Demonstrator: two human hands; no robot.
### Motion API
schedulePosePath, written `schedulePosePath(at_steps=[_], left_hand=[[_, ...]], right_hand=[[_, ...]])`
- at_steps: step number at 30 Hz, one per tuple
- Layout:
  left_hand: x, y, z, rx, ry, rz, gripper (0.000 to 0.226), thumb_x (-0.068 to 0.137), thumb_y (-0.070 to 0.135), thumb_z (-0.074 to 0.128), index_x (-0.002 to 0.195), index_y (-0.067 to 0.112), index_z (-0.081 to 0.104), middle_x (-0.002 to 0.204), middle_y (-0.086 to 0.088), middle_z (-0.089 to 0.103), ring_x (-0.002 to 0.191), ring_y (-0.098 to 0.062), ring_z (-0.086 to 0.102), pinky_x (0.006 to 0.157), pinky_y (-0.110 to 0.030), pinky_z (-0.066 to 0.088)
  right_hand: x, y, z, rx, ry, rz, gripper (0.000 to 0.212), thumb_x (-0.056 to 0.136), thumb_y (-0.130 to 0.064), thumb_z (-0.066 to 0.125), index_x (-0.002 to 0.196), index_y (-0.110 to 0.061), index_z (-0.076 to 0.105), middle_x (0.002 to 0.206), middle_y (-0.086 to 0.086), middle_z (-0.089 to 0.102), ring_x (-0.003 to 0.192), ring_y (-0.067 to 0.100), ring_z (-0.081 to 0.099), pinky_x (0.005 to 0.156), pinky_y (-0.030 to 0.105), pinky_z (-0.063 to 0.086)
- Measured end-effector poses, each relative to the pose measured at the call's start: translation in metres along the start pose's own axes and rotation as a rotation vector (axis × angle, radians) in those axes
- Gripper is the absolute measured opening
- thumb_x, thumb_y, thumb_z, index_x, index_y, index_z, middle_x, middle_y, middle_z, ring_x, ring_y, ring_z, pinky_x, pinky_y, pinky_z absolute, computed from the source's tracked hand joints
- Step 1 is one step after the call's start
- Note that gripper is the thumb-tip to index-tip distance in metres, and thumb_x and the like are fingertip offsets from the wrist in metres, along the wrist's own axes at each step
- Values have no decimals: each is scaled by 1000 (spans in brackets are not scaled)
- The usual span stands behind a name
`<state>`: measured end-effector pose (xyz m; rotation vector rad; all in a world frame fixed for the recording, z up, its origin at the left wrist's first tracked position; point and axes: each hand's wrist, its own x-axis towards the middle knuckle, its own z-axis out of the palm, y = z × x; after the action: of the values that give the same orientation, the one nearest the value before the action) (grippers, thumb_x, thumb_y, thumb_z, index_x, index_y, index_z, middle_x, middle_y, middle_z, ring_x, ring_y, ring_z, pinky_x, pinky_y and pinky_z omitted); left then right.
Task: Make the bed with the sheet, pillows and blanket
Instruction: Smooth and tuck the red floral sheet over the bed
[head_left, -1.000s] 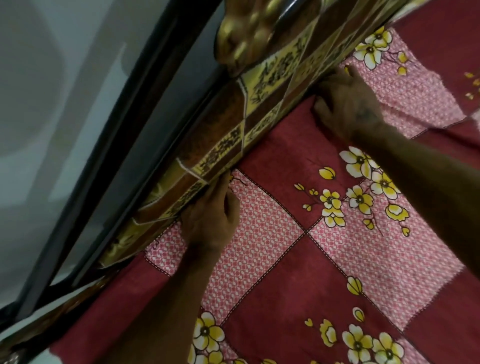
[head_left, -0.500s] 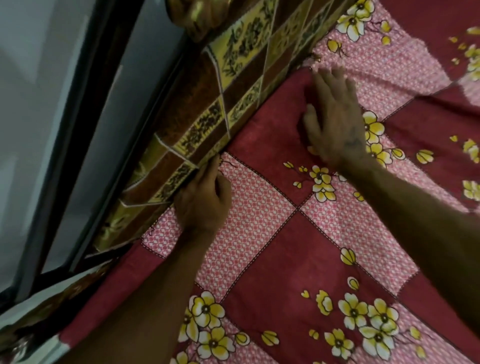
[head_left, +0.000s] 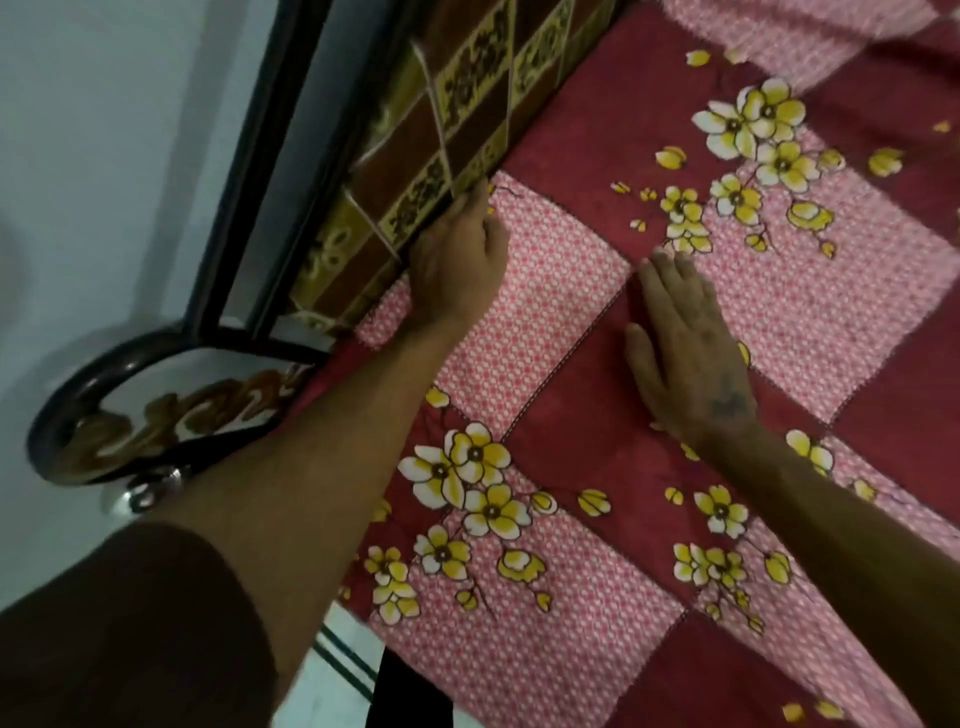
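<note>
Two bare hands work on a sheet (head_left: 545, 332) that lies spread over a bed, filling the right and lower part of the view. Its cloth is patterned in dark red and pink-checked squares with yellow and white flowers.

At the sheet's far edge, the left hand (head_left: 457, 270) meets a patterned brown and gold headboard (head_left: 447, 130). Its fingers (head_left: 470, 200) are curled and pushed down into the seam where cloth meets board, with the fingertips hidden in the gap. It seems to be tucking or pinching the edge there, though how much cloth it holds cannot be told.

To the right, well apart from it, the right hand (head_left: 685, 353) lies flat on a dark red square. Its fingers (head_left: 670, 280) are straight and slightly spread, palm down, pressing the cloth and holding nothing.

Judging by how it lies, the sheet is thin, light and soft. It will likely fold and bunch easily and may creep under a sliding palm. The best place to take hold is probably the edge just beyond the left fingertips, pinched and pushed down, while the flat right fingers keep the cloth taut. No pillows or blanket are in view.
</note>
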<state>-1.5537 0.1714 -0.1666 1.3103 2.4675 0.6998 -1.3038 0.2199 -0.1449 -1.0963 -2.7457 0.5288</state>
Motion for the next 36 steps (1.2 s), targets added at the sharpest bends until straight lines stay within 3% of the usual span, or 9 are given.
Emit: schedulePosePath(at_steps=[3, 7, 13, 20, 23, 26, 28, 30, 36], left_hand=[[-15, -21, -22, -61, -190, 216, 63, 102, 23, 44, 156, -1, 24, 158, -19, 35, 139, -31, 44, 115, -34, 34], [-68, -44, -53, -3, -131, 371, 62, 105, 20, 42, 157, -2, 17, 165, -22, 14, 154, -30, 15, 125, -40, 16], [-193, -90, -65, 256, -264, 318, 64, 108, 38, 29, 160, 4, 12, 168, -13, 9, 156, -24, 4, 126, -46, 11], [-216, -114, -79, 281, -247, 288, 62, 106, 33, 31, 159, 5, 17, 167, -13, 14, 155, -26, 9, 126, -45, 12], [-214, -117, -80, 289, -260, 316, 62, 106, 34, 31, 159, 5, 16, 167, -14, 14, 155, -26, 9, 126, -45, 12], [-213, -117, -81, 297, -266, 319, 63, 106, 36, 28, 159, 5, 15, 167, -13, 13, 155, -26, 9, 126, -44, 11], [-213, -117, -82, 296, -271, 324, 64, 106, 37, 28, 160, 6, 14, 167, -13, 12, 156, -25, 7, 126, -44, 10], [-214, -115, -81, 292, -264, 331, 64, 106, 37, 28, 159, 5, 15, 167, -13, 12, 155, -25, 7, 127, -42, 7], [-204, -101, -81, 318, -286, 403, 63, 107, 37, 29, 159, 4, 17, 167, -14, 14, 155, -26, 9, 126, -47, 9]], right_hand=[[-16, -18, 5, -8, -11, -1, 59, 105, -28, 37, 156, 0, 29, 164, 19, 24, 154, 32, 15, 127, 39, 4], [-35, -46, 19, -12, -39, -10, 58, 106, -28, 33, 156, 0, 27, 164, 19, 23, 154, 31, 13, 127, 36, 0], [-69, -93, 52, 47, -93, 48, 60, 106, -30, 34, 158, -2, 23, 166, 18, 18, 156, 30, 9, 127, 47, 10], [-162, -205, 91, 80, -336, -317, 59, 109, -38, 24, 159, -6, 22, 167, 13, 15, 156, 25, 7, 127, 45, 11], [-172, -214, 89, 102, -383, -398, 58, 109, -36, 30, 159, -9, 21, 167, 9, 13, 156, 21, 6, 128, 39, 5], [-153, -181, 73, 121, -250, -164, 60, 108, -35, 28, 159, -6, 19, 167, 13, 15, 156, 24, 8, 127, 47, 13], [-138, -147, 63, 71, -165, 90, 63, 107, -39, 25, 159, -3, 18, 167, 15, 12, 156, 27, 6, 127, 47, 9], [-130, -131, 59, 1, -175, 231, 68, 107, -45, 26, 160, -2, 14, 168, 16, 7, 156, 28, 1, 127, 45, 4], [-165, -201, 82, -4, -350, -199, 69, 107, -47, 27, 160, -5, 13, 168, 14, 7, 156, 26, 2, 128, 44, 5]])
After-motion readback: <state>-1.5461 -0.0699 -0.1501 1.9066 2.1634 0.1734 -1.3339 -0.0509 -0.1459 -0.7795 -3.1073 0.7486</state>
